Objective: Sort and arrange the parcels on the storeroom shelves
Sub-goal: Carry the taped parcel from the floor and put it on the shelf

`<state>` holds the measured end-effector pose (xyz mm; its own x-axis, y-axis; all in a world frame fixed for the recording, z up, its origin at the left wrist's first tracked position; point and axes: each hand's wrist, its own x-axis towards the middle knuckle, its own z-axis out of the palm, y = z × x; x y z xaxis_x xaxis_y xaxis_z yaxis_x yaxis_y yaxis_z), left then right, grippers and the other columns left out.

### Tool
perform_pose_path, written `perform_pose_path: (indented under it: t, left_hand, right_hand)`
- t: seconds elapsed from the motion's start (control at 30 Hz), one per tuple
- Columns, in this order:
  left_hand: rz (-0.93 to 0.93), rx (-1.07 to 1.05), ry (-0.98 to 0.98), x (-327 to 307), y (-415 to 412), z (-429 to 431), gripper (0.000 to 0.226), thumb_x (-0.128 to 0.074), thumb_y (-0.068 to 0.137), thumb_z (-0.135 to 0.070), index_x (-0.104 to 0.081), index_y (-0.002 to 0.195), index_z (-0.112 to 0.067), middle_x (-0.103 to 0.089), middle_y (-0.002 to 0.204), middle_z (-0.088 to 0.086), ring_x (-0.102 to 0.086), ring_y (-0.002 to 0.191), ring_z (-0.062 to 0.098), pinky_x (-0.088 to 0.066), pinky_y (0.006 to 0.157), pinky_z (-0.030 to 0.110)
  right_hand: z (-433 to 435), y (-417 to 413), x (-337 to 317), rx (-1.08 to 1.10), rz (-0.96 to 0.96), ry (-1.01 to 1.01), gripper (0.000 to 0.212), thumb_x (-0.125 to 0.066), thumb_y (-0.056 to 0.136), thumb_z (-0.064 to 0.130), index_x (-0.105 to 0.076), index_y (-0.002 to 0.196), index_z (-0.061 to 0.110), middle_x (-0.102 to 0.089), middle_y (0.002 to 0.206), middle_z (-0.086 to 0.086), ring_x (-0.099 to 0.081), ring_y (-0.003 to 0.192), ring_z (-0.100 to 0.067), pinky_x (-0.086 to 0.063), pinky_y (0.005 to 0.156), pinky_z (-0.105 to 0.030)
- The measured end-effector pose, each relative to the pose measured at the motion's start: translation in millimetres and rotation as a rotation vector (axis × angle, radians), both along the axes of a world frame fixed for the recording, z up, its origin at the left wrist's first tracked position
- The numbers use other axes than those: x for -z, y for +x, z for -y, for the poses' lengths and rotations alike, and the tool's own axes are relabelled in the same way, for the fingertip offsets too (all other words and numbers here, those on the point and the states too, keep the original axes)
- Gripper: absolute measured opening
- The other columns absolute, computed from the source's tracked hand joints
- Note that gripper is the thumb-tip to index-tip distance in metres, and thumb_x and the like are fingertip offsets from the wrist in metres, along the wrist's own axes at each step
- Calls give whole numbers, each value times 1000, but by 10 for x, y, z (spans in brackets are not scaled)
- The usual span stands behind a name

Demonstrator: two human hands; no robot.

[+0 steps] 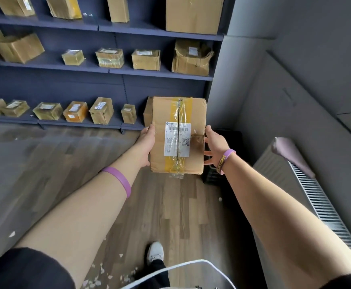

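parcel (177, 134): gripped by left hand (147, 142); right hand (214, 144) fingers (207, 153) splayed, pressing its side.
floor (170, 205): likely landing with any slackening on right.

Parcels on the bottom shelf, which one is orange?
The orange parcel, fourth visible from the left on the bottom shelf. The others in that row are plain tan or yellowish cardboard.

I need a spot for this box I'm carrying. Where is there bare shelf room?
Top shelf in view: bare stretch between the tall box and the big box. Middle shelf: gap between the leaning box and the small parcel. Bottom shelf is crowded, parcels nearly side by side.
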<state>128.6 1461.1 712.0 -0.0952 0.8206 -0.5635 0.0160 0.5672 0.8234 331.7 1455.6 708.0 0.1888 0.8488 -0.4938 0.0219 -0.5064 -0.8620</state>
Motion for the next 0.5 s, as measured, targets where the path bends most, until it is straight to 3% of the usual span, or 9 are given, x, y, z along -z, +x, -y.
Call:
perform_pose_path:
  t: [0.13,0.3,0.5]
  left_hand:
    - [-11,45,7,-93,-85,-926,59,-27,95,-64,-17,149,-43,-23,158,-2,-26,142,31,-26,104,64]
    - [-28,51,19,-214,-149,-1825,62,-29,94,-65,-15,150,-42,-21,159,-3,-25,142,31,-27,105,65]
    - [3,62,30,-406,-134,-2684,62,-30,92,-67,-17,149,-44,-23,158,-5,-27,142,31,-27,106,65]
  right_hand:
    - [-833,-102,-50,62,-35,8,45,-34,98,59,-56,125,31,-56,113,1,-55,109,-32,-45,96,-63]
    - [-1682,-155,-185,98,-40,14,52,-35,97,59,-53,134,27,-54,123,0,-53,116,-33,-43,99,-63]
    - [-2557,-125,-390,104,-18,40,45,-35,97,59,-56,123,29,-56,115,0,-54,110,-32,-45,96,-62]
